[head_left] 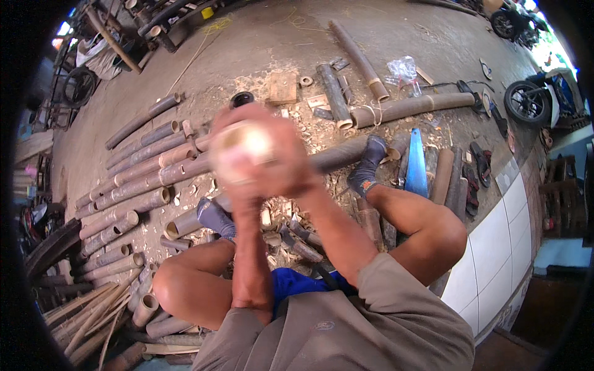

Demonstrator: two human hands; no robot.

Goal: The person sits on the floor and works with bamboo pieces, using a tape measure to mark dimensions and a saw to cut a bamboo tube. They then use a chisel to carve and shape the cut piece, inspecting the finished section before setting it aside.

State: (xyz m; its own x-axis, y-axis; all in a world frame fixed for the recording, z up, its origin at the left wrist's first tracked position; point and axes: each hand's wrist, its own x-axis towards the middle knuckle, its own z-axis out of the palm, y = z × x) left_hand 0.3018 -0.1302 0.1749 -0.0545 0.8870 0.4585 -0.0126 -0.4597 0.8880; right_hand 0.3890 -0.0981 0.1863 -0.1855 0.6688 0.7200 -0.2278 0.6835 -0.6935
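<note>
Both my hands are raised in front of me, smeared by motion, around a short piece of bamboo (242,148) whose pale round end faces up toward me. My left hand (246,185) is closed at its lower left side. My right hand (292,154) wraps its right side, fingers over the far edge. Finger details are blurred. Beneath the hands a long bamboo pole (337,154) lies across the floor, near my socked feet. A blue saw blade (416,164) stands beside my right knee.
Several bamboo tubes (145,176) lie in rows at left, with split strips (93,321) nearer. Ahead are a wooden block (283,87), a dark ring (242,99), a clear plastic bag (402,70) and more poles (421,106). Wood shavings cover the floor. Sandals (480,162) and motorbikes (527,102) stand right.
</note>
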